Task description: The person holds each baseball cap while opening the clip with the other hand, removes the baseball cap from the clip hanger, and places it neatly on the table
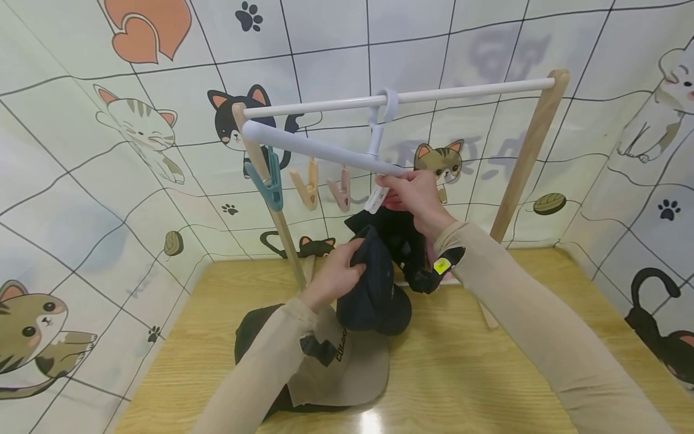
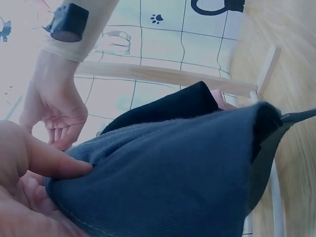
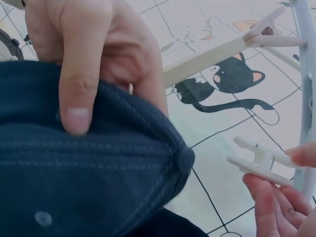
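My left hand [image 1: 338, 274] pinches the edge of a navy cap [image 1: 371, 283], thumb on top of the cloth in the left wrist view. The cap hangs from those fingers below the hanger, its button [image 3: 185, 159] showing in the right wrist view. Above it, my right hand [image 1: 417, 199] holds a white clothespin [image 3: 264, 163] by its handle end between thumb and fingers, just under the pale lavender hanger [image 1: 314, 144]. The clothespin's tips point toward the cap, with a gap between them and the cloth. Behind my right wrist is something black [image 1: 396, 232], partly hidden.
The hanger hooks over a white rod [image 1: 472, 91] on a wooden-legged rack [image 1: 526, 157]. Teal [image 1: 271, 181], orange [image 1: 307, 185] and pink [image 1: 340, 190] clothespins hang along its left half. A beige cap [image 1: 347, 374] with dark lettering lies on the wooden table [image 1: 444, 386] beside darker cloth.
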`<state>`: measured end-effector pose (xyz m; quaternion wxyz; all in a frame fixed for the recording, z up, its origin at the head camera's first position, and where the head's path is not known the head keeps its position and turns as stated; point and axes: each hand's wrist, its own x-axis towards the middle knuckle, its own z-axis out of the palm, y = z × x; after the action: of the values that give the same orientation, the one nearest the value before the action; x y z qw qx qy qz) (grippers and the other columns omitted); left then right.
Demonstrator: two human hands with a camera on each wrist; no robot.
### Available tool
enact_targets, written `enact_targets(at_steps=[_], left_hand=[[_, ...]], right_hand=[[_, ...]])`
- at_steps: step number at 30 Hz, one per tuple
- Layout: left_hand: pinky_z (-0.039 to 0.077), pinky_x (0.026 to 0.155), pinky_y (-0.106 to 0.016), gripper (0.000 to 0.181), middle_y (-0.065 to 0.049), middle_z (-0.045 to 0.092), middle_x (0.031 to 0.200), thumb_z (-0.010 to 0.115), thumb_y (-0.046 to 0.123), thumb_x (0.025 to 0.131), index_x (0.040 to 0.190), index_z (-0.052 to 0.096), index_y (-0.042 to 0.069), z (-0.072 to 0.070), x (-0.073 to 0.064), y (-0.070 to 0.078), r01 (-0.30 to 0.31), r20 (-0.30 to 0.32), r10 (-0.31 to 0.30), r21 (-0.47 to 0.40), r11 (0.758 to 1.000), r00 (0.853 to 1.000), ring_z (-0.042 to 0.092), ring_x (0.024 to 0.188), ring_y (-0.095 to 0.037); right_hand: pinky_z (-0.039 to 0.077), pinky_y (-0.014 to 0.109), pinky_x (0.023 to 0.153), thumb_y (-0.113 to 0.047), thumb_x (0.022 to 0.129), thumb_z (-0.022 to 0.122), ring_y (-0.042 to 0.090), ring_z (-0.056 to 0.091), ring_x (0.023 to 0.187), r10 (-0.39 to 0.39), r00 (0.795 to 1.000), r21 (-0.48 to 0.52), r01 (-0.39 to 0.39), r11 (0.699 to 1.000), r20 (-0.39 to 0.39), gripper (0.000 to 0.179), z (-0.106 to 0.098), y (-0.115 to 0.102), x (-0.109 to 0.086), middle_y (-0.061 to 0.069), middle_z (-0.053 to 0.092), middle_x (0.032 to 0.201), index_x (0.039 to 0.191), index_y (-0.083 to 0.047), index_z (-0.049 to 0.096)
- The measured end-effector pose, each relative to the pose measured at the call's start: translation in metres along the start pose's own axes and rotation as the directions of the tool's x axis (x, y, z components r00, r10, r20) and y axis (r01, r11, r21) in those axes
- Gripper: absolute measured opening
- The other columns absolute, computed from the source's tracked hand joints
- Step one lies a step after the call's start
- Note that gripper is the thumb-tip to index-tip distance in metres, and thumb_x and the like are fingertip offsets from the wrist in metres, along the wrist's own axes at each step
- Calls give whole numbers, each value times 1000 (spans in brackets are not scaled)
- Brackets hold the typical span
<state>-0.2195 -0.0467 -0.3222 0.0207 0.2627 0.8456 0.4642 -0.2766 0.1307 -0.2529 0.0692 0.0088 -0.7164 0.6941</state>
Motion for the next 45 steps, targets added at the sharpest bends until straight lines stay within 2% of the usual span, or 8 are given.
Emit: enact_targets(at_steps=[8,11,18,23,29,34,41,45], left_hand=[[42,96,-44,42,-19,61,118,52,-10,86,128,54,-6,1,-12,-5,-1,-17,1,-26,1000,1000,57,109,-31],[41,97,-44,44,-19,61,121,50,-10,86,129,52,-7,3,-17,-7,16,-16,-18,-94,995,1000,56,112,-31],[34,104,-47,48,-21,52,133,46,-11,90,138,44,-7,7,-33,-14,122,-40,-144,-341,932,989,47,124,-32],[33,104,-48,49,-22,48,138,45,-8,92,141,39,-7,8,-47,-20,162,-48,-196,-395,904,979,44,128,-32],[41,98,-45,48,-20,54,132,45,-8,93,141,40,-5,12,-67,-30,150,-41,-178,-369,917,983,52,121,-30],[35,102,-50,49,-23,50,135,46,-11,91,140,40,-9,16,-84,-37,134,-86,-174,-346,928,981,46,127,-34],[39,98,-46,46,-17,56,124,46,-18,85,128,52,-4,18,-107,-51,87,-131,-133,-312,946,982,51,117,-33],[34,102,-51,49,-17,51,131,48,-16,86,133,48,-1,21,-119,-57,106,-124,-144,-272,957,982,45,124,-34]], right_hand=[[54,26,61,-25,88,71,14,67,64,10,1000,-17,-10,1000,-9,32,-1,8,1,9,68,82,99,4,62],[54,25,62,-26,87,71,14,67,65,12,1000,-28,-12,1000,-7,33,-1,10,1,11,67,84,99,3,61],[54,25,63,-27,87,71,14,67,67,12,1000,-62,-12,998,-9,34,0,11,5,12,68,88,99,4,62],[54,25,64,-27,87,71,14,66,68,-3,1000,-71,2,998,-11,35,0,14,8,15,64,96,98,4,60],[54,24,67,-27,88,70,12,63,66,-116,993,-106,114,988,-20,34,-7,26,8,12,57,94,93,2,54],[54,26,69,-27,88,70,21,64,70,-197,980,-133,191,972,-31,31,-10,31,9,7,61,84,92,0,54],[54,31,72,-35,88,69,23,65,75,-233,973,-230,228,946,8,39,-21,33,10,10,64,91,97,0,54],[54,34,74,-39,90,67,22,65,76,-217,974,-232,228,946,71,42,-29,32,11,11,64,93,102,-2,54]])
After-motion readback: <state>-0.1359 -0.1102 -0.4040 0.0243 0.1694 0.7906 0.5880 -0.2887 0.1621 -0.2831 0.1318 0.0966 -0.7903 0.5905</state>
